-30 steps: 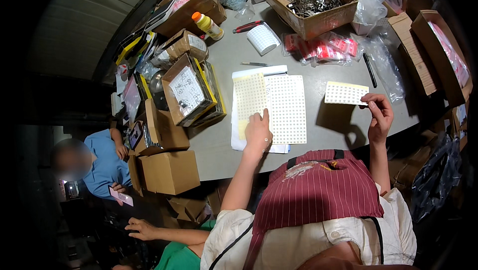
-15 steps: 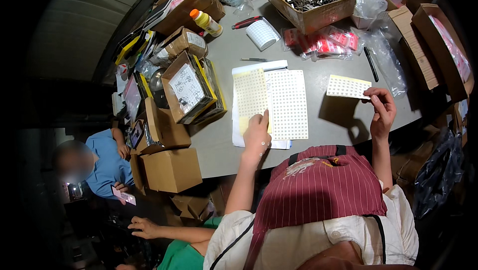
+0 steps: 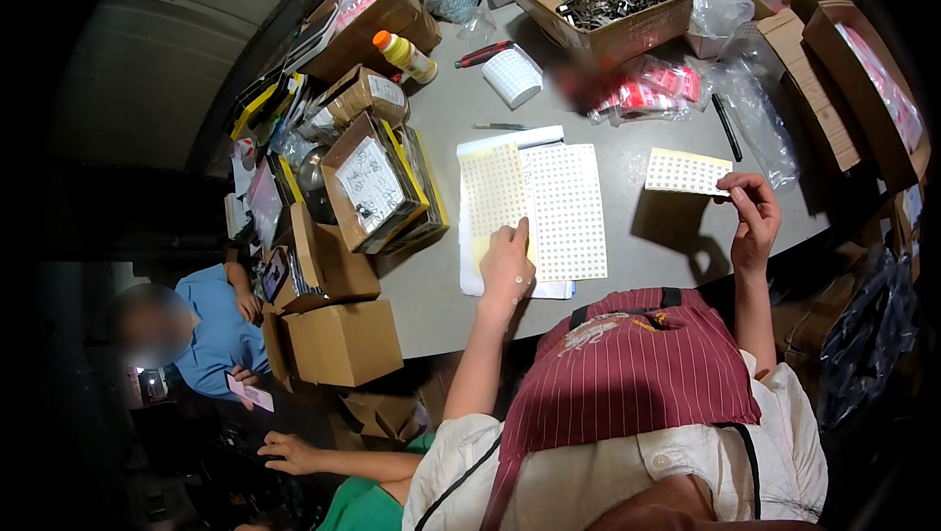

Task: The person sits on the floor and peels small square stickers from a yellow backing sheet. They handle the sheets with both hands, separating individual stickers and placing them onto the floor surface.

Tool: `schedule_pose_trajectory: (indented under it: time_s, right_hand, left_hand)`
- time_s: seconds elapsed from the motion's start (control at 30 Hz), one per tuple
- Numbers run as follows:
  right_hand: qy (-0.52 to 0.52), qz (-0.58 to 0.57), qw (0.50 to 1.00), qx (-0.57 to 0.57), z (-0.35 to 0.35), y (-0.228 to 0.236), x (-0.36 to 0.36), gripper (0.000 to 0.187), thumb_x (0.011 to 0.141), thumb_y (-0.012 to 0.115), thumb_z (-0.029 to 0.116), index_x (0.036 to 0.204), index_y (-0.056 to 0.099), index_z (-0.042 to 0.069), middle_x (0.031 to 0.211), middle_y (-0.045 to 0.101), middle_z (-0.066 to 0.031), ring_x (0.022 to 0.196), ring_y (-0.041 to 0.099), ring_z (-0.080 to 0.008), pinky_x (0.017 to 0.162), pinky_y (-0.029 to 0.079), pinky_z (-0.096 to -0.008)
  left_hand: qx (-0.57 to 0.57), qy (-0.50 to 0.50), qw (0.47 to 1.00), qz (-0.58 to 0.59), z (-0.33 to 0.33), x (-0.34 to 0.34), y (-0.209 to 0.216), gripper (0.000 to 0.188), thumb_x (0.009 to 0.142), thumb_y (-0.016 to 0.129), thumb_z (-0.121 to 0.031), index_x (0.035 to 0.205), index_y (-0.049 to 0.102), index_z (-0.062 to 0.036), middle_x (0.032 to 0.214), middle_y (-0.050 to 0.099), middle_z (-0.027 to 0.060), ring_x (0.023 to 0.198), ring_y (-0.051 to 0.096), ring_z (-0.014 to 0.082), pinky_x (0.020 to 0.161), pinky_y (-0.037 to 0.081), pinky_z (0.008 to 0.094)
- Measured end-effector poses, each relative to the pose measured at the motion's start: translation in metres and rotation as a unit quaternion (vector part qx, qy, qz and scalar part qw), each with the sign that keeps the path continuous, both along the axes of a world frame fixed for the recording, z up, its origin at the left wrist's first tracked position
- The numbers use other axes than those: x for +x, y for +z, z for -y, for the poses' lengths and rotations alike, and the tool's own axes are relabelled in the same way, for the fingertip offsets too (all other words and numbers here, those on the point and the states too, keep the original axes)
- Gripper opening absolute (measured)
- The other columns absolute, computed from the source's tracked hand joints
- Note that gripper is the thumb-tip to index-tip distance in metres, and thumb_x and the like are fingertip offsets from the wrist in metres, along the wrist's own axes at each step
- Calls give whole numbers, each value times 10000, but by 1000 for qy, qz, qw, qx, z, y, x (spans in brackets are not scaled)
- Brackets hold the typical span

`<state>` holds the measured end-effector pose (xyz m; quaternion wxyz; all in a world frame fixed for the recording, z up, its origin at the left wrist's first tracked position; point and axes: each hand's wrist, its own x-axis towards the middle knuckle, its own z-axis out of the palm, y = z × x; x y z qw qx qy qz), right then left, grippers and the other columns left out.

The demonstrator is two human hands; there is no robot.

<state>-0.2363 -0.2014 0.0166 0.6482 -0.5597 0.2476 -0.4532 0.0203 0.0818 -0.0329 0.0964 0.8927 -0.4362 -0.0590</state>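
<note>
My left hand rests on a pale yellow sheet of small printed labels, its index finger stretched out along the sheet's right edge. Nothing shows in that hand. Right beside it lies a whiter sheet of labels, and white papers lie under both. Above the table on the right, my right hand pinches a smaller label sheet by its lower right corner. The small sheet is tilted and casts a shadow on the grey table.
Cartons line the left side, near a yellow bottle. Far back stand a label roll, a cutter, red packets and a box of metal parts. A black pen lies right. Two people are at left.
Both hands keep nearly the same pose, and the small sheet stays in my right hand. The view has shifted slightly.
</note>
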Motion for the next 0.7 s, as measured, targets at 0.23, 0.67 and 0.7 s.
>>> schedule_pose_trajectory:
  time_s: [0.23, 0.67, 0.7]
  right_hand:
    - [2, -3, 1000, -3, -1, 1, 0, 159, 927, 604, 145, 944, 621, -12, 967, 673, -93, 898, 604, -148, 854, 466, -297]
    - [3, 1, 1000, 2, 0, -1, 0, 162, 917, 618, 145, 953, 626, -13, 964, 675, -92, 901, 601, -147, 862, 458, -293]
    - [2, -2, 1000, 0, 0, -1, 0, 162, 915, 620, 146, 952, 625, -12, 964, 675, -91, 904, 600, -145, 867, 452, -291]
  left_hand:
    - [26, -9, 1000, 11, 7, 7, -2, 568, 807, 609, -36, 1371, 567, -88, 986, 589, 112, 982, 594, 314, 758, 553, 428]
    - [52, 22, 998, -34, 20, 20, 8, 546, 852, 536, -49, 1395, 532, -111, 966, 635, 157, 983, 617, 347, 805, 511, 485]
    - [54, 21, 998, -37, 21, 21, 7, 548, 853, 535, -50, 1397, 529, -111, 961, 637, 159, 979, 619, 348, 803, 509, 488]
